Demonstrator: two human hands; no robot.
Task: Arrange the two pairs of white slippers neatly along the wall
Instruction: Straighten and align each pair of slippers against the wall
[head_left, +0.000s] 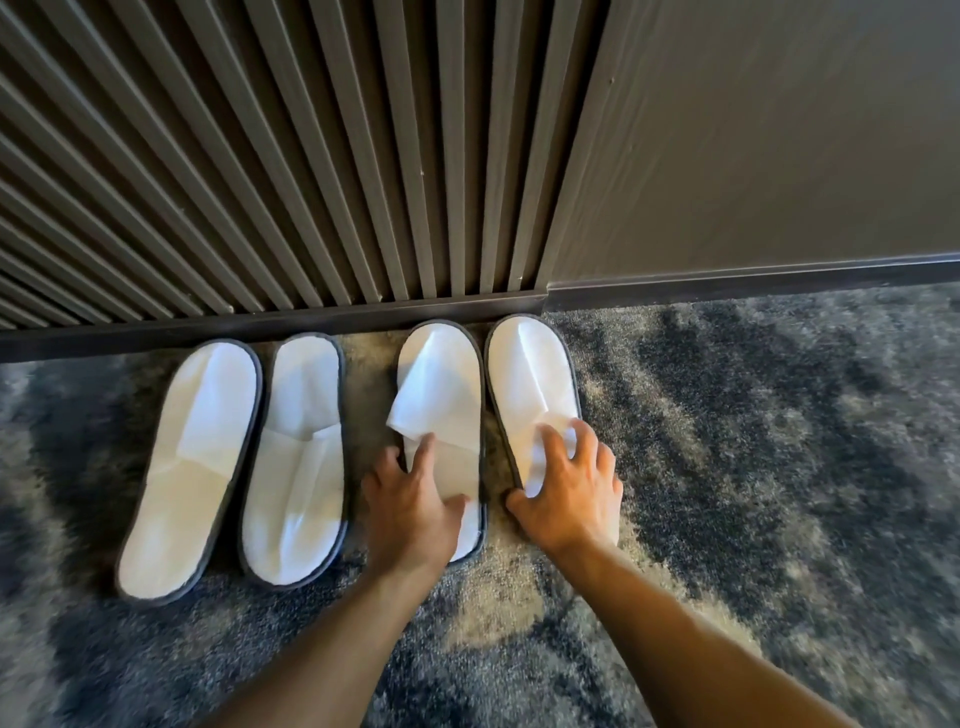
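Note:
Four flat white slippers with dark edging lie on the carpet, toes toward the wall's skirting. The far-left slipper (189, 467) leans slightly to the right, and the second slipper (298, 457) lies close beside it. My left hand (410, 506) rests on the heel half of the third slipper (447, 384), fingers spread, fingertips at its loose folded upper. My right hand (571, 486) grips the heel half of the fourth slipper (530, 374), thumb at its left edge and fingers curled over its upper. The third and fourth slippers' toes touch the skirting.
A dark slatted wall panel (260, 156) stands behind the left slippers, and a plain dark wall (779, 145) runs to the right. A dark skirting board (311, 325) lines the base. Mottled grey-blue carpet (753, 441) covers the floor.

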